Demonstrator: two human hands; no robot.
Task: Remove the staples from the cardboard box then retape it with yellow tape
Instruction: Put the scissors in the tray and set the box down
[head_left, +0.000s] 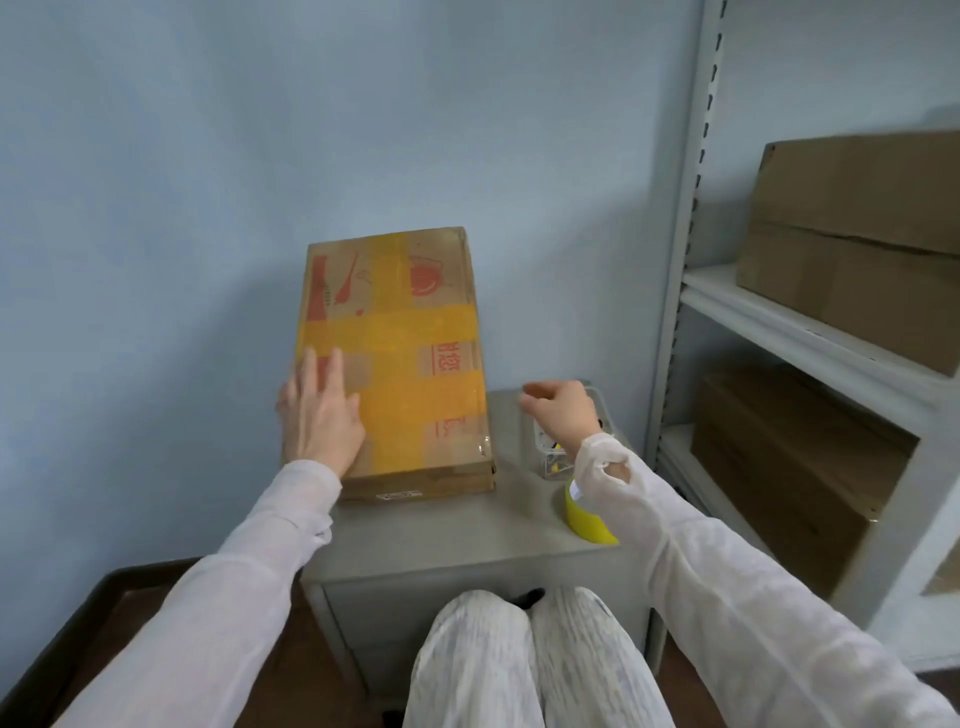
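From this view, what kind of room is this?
Likely a storeroom or packing corner: metal shelving holding plain cartons, a taped box on a grey cabinet, yellow tape roll beside it.

Single wide-angle view from the person's head, facing forward and down. The cardboard box (395, 338) on the small desk (447, 540) lies close and central, with knees (524, 639) at the bottom edge, wall (208, 156) behind and shelf (769, 317) at right.

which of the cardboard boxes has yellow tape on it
The flat cardboard box on the grey cabinet, under the left hand: yellow tape strips cross its top. The upper shelf box and lower shelf box at right are plain brown.
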